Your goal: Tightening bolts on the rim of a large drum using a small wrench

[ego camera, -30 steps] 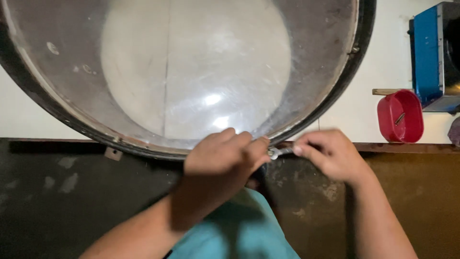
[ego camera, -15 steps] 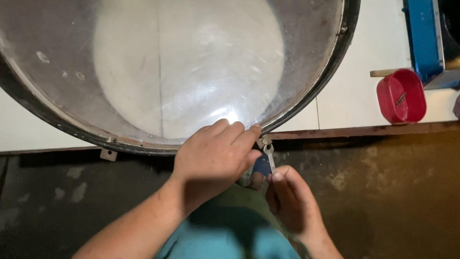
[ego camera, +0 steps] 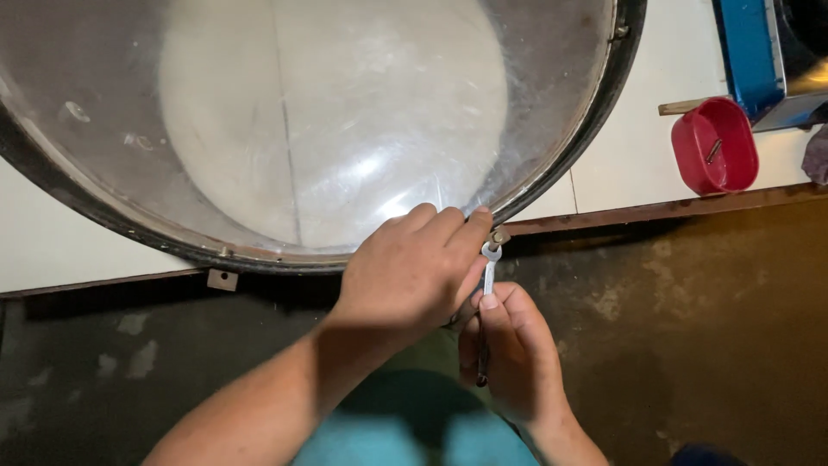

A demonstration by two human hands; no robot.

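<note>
The big round drum, with its clear, scuffed skin and dark hoop, serves as the landmark here; it fills the upper part of the view and lies flat on the pale surface. On its near rim, to the left, a small square metal bracket hangs just below the hoop.

Further right along the near rim, the left hand lies palm down over the hoop, fingers curled and closed over the edge, bracing the drum; whether it pinches anything beneath cannot be told. Just right of it, at the rim, sits a small bolt, and the head of a slim metal spanner is set right below that bolt, touching or nearly so. The right hand, below the rim, is closed around the spanner's shaft, with the thumb pressed along it.

The step in hand looks like working a rim fastener with the spanner. The next move seems to call for seating the spanner head squarely on the bolt and a steady brace from the left hand.

The drum rests on a pale tiled surface edged by a brown strip; below it lies dim, stained floor. Well right of the drum stand a red plastic tub and a blue box.
</note>
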